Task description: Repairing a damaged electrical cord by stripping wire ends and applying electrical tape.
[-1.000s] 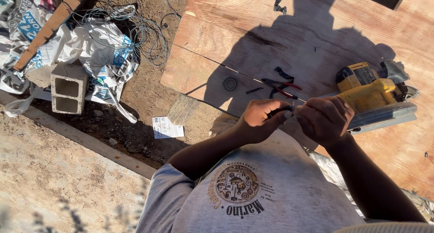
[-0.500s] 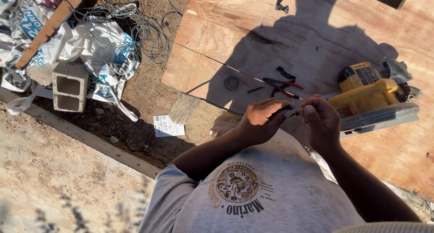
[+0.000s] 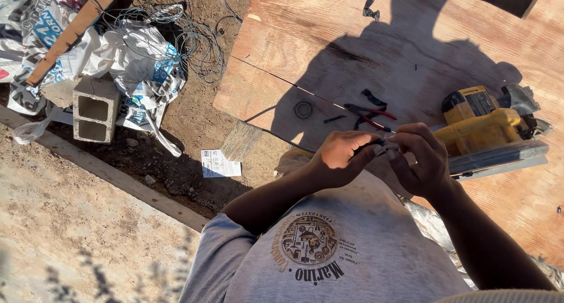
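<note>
- Outdoors, a plywood tabletop (image 3: 305, 38) over bare dirt.
- Left hand (image 3: 339, 156) and right hand (image 3: 418, 159) meet, both pinching a small dark piece (image 3: 383, 143) between them.
- Red-handled pliers (image 3: 370, 114) lie just beyond.

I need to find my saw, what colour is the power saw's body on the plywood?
Yellow, with black parts: the circular power saw, clearest in the head view.

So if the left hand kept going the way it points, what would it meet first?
The left hand points toward the right hand, so it would meet those fingers almost at once. Beyond them sits the yellow saw, though depth is unclear.
</note>
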